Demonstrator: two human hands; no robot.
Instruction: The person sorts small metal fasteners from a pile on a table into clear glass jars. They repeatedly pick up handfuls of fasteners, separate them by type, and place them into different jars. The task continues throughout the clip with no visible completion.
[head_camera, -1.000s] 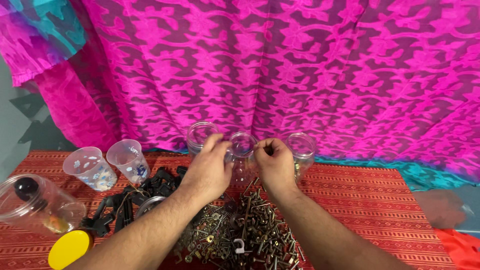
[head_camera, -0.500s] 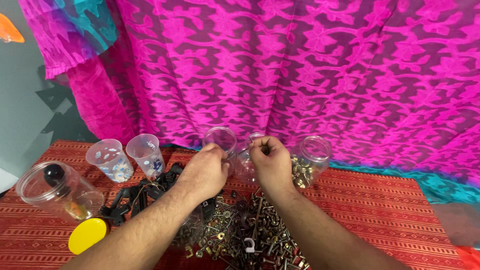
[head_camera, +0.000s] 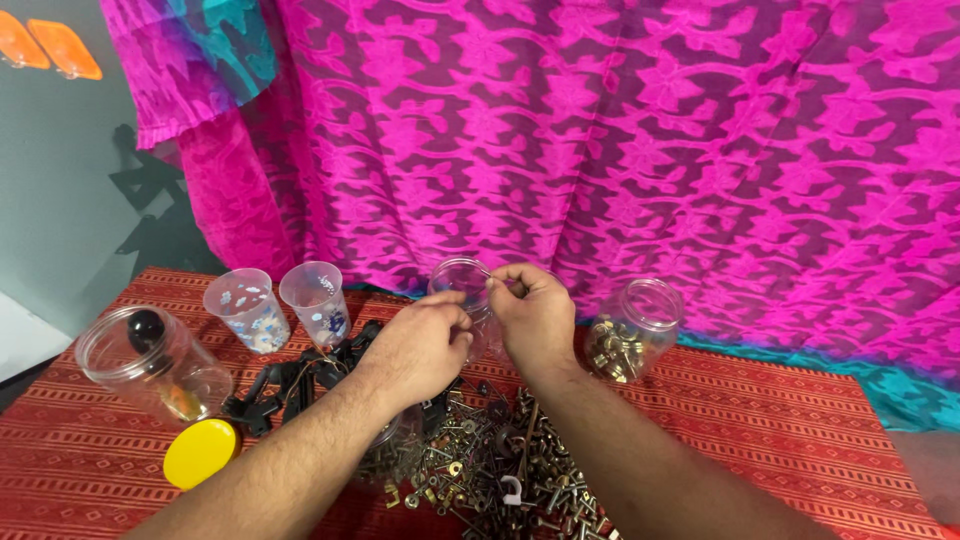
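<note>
My right hand (head_camera: 535, 320) is raised at the mouth of a clear jar (head_camera: 452, 282) in the middle. Its thumb and forefinger pinch a small thin metal piece, too small to make out. My left hand (head_camera: 420, 348) is just below and left of it, touching the jar's side. Its fingertips are pinched together, and I cannot see anything in them. Under both forearms lies a pile of screws, bolts and nuts (head_camera: 500, 470) on the red patterned cloth (head_camera: 780, 440).
A clear jar with brass hardware (head_camera: 630, 332) stands to the right. Two plastic cups (head_camera: 248, 310) (head_camera: 316, 300), a big clear jar with a black ball (head_camera: 150, 362), a yellow lid (head_camera: 200, 452) and black parts (head_camera: 285, 385) are on the left. A pink patterned curtain (head_camera: 620, 140) hangs behind.
The view has tilted up and shifted, so more curtain shows. Both hands stay together at the middle jar. My left hand has sunk slightly below the right.
</note>
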